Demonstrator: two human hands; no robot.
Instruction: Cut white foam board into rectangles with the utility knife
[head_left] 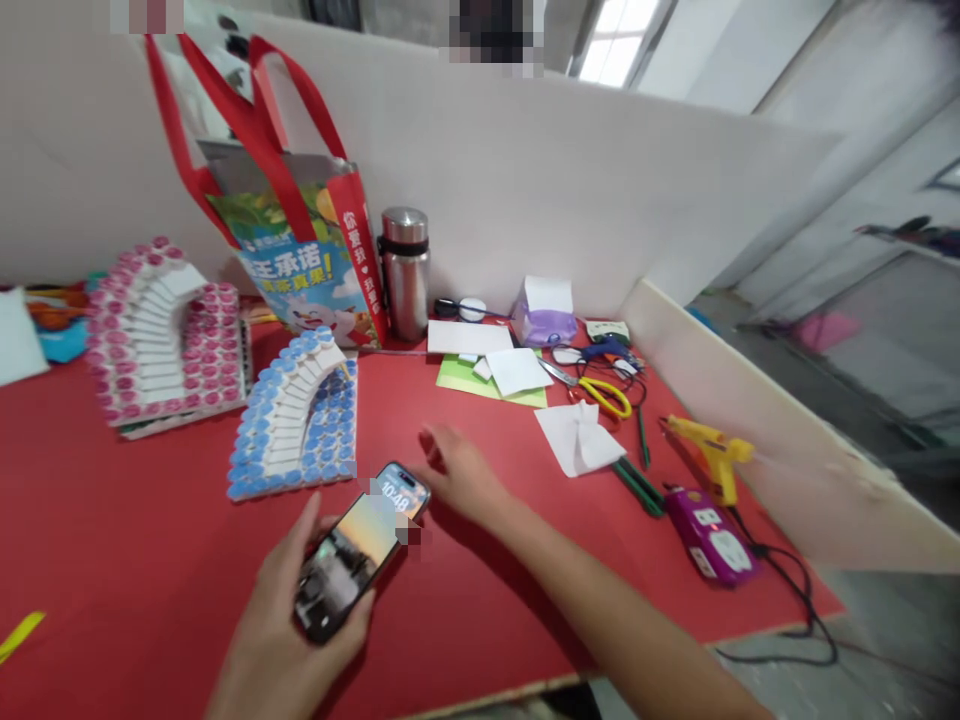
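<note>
My left hand (296, 600) is wrapped round a black smartphone (360, 550), thumb along one edge and fingers along the other. The phone is tilted above the red table, and its lit screen shows a clock reading 10:48. Beside the phone's top end is my right hand (461, 475), palm side down with its fingers loosely bent and a gap between them. Nothing shows in it; whether a fingertip touches the phone I cannot tell. Just beyond the phone lies a curved row of blue round-topped pieces on white card (296, 420).
A similar pink set (161, 345), a shopping bag (307, 250) and a steel flask (406, 275) stand at the back left. Papers (517, 372), yellow-handled scissors (606, 397), a yellow glue gun (712, 455) and a purple power strip (709, 535) with a cable lie right. White partitions border the red table (480, 620).
</note>
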